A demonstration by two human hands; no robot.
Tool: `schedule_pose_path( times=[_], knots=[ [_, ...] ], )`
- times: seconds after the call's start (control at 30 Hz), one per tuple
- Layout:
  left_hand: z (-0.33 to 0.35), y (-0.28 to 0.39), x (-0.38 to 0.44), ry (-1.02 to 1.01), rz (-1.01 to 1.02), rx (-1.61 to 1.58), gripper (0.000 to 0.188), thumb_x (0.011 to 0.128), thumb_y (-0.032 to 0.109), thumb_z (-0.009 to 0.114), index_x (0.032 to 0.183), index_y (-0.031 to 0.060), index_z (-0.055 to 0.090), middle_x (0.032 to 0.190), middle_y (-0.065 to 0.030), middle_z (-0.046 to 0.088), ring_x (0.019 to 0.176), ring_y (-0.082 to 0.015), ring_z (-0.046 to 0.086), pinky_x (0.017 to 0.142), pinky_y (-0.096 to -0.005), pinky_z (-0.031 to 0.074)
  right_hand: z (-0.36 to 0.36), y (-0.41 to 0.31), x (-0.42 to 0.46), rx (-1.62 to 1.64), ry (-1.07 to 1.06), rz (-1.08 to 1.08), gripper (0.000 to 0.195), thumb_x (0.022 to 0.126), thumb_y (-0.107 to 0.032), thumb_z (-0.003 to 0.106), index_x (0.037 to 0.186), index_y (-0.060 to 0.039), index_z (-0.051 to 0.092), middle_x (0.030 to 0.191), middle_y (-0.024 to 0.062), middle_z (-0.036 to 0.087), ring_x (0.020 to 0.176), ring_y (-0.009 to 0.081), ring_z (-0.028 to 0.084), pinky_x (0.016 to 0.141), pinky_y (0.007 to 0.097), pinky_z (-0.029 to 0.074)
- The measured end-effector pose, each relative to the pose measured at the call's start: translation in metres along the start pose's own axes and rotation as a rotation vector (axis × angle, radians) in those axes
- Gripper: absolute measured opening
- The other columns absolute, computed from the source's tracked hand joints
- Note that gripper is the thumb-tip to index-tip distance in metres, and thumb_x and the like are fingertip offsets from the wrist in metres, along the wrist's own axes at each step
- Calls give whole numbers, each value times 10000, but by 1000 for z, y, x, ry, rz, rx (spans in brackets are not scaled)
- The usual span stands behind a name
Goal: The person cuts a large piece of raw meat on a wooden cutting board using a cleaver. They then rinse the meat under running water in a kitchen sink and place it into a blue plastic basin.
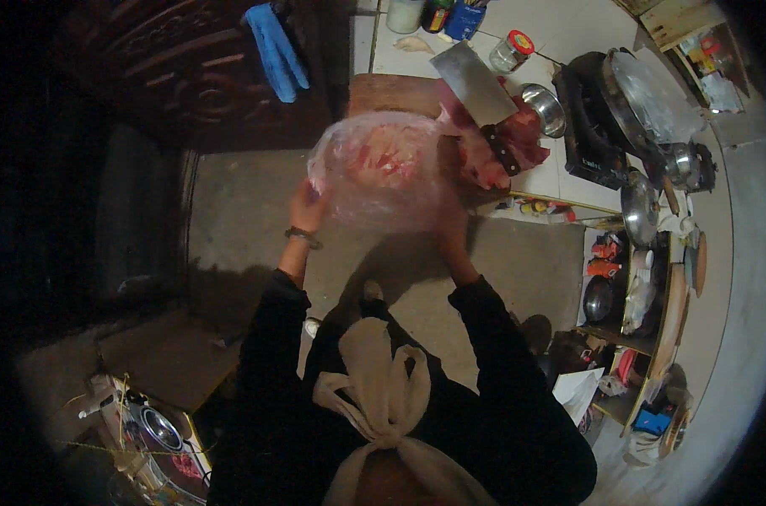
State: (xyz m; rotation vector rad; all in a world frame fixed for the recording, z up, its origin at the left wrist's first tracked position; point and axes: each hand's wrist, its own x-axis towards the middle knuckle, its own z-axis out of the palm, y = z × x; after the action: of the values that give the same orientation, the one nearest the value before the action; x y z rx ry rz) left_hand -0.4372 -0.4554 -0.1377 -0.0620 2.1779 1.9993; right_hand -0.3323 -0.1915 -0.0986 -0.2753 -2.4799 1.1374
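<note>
Between my hands, in front of the counter, a clear plastic bag (383,199) is spread out with cut pieces of raw meat (389,158) showing in it. My left hand (309,205) grips the bag's left edge; a bracelet is on that wrist. At the bag's right side is my right hand (449,218), blurred, its fingers partly hidden, holding the edge. Beyond the bag lies a wooden cutting board (392,93). Large pieces of raw meat (531,136) rest at its right, with a cleaver (474,82) lying across them, its dark riveted handle towards me.
A lidded glass jar (510,54) and a metal bowl (544,111) stand behind the meat. To the right are a black stove (588,139) and a large pan (648,95). A blue cloth (277,54) hangs on dark carved wood at the upper left. Shelves (636,341) hold kitchen goods.
</note>
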Motion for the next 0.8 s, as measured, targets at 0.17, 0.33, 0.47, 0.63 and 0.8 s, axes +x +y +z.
schedule_pose_path(
  times=[0.17,0.33,0.47,0.63,0.8],
  knots=[
    [39,74,10,-235,350,253,300,919,213,593,1153,25,569,877,-57,649,704,-124,604,600,-275,490,33,-13,31,16,-176,-320,473,822,-213,660,1235,-45,503,1183,149,547,1030,295,564,869,347,465],
    [66,115,10,-579,68,-111,352,963,323,509,1118,21,602,929,-34,641,823,-119,550,753,-266,460,32,-61,50,408,-257,-61,433,825,-243,656,1160,-8,515,1103,140,574,964,263,570,809,354,479],
    [54,127,5,-598,90,62,328,963,313,516,1087,34,638,971,-34,639,871,-118,538,793,-276,450,53,-6,79,349,-244,-23,348,830,-242,625,1074,-7,547,963,120,603,864,226,583,748,350,486],
    [7,108,4,-212,320,230,551,832,238,703,1312,83,482,1298,-57,485,1166,-163,452,919,-323,424,39,-49,88,447,-480,12,270,804,-176,607,1031,-32,581,931,127,598,819,249,579,736,353,482],
    [-40,84,-14,-332,312,127,819,733,212,787,1415,79,354,1435,-92,351,1278,-194,383,981,-362,410,54,-95,65,497,-768,-260,304,749,-137,638,1042,-67,598,1023,139,574,908,303,569,785,372,474]
  ],
)
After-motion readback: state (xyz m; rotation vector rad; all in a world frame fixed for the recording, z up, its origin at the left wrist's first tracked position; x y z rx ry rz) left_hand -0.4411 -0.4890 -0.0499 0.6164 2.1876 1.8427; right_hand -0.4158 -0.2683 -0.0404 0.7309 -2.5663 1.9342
